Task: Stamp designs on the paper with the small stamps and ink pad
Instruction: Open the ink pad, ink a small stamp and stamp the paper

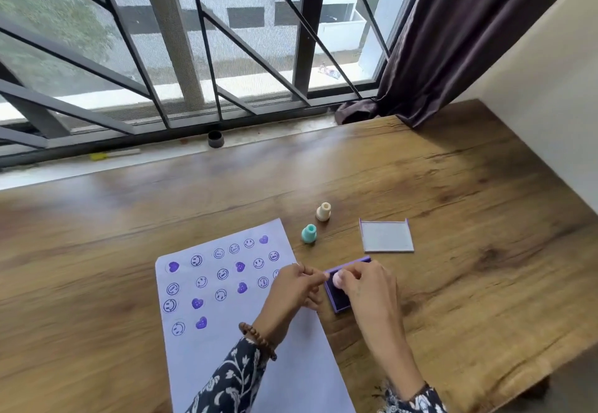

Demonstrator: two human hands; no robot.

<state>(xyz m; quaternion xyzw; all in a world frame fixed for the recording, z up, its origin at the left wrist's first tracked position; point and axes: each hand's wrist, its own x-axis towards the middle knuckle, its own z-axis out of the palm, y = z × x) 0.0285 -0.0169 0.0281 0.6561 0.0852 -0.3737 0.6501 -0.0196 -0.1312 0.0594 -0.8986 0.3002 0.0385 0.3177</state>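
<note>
Head view: my right hand (362, 286) pinches a pink stamp (337, 278) down on the purple ink pad (336, 296), which sits on the counter (453, 186) just right of the paper (226, 357). My left hand (296, 286), fingers curled on nothing I can see, steadies the pad's edge. Bare paper lies left and nearer me.
</note>
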